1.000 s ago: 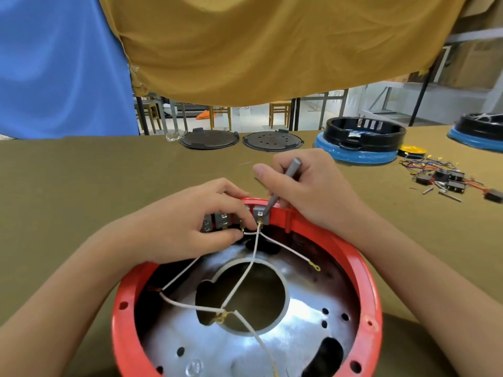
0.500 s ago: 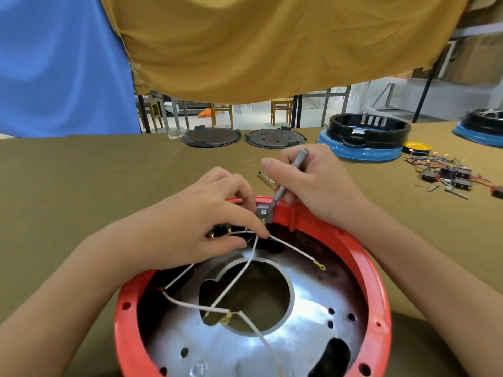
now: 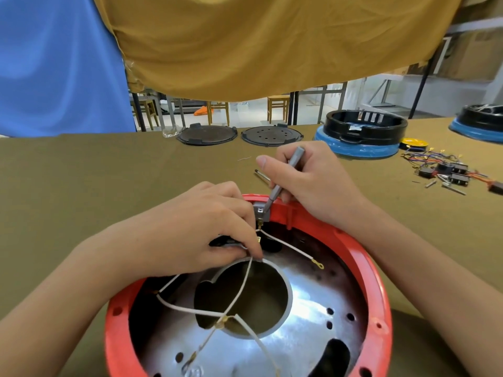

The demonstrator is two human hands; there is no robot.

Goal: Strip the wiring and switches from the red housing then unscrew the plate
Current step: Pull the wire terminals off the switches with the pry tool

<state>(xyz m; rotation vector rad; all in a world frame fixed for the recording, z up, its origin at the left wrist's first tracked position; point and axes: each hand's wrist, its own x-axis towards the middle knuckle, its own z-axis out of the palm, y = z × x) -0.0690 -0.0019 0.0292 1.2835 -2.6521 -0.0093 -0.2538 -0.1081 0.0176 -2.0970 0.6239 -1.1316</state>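
Note:
The red housing (image 3: pixel 364 265) lies open side up in front of me, with a shiny metal plate (image 3: pixel 307 322) inside that has a big round hole. White wires (image 3: pixel 245 278) cross the plate, one ending in a ring terminal (image 3: pixel 319 265). My left hand (image 3: pixel 196 235) reaches over the far rim and pinches a dark switch part with the wires at it. My right hand (image 3: pixel 307 180) grips a slim grey screwdriver (image 3: pixel 283 178), its tip set on a grey switch block (image 3: pixel 260 210) at the housing's far rim.
Two dark round lids (image 3: pixel 206 134) lie at the table's far edge. A black-and-blue housing (image 3: pixel 362 137) stands at the far right, another at the right border. Removed switches and coloured wires (image 3: pixel 446 170) lie to the right. A loose bit (image 3: pixel 262 175) rests behind the red housing.
My left hand has drawn back toward me from the rim with the dark switch part, pulling the wires along. The screwdriver stays at the grey block.

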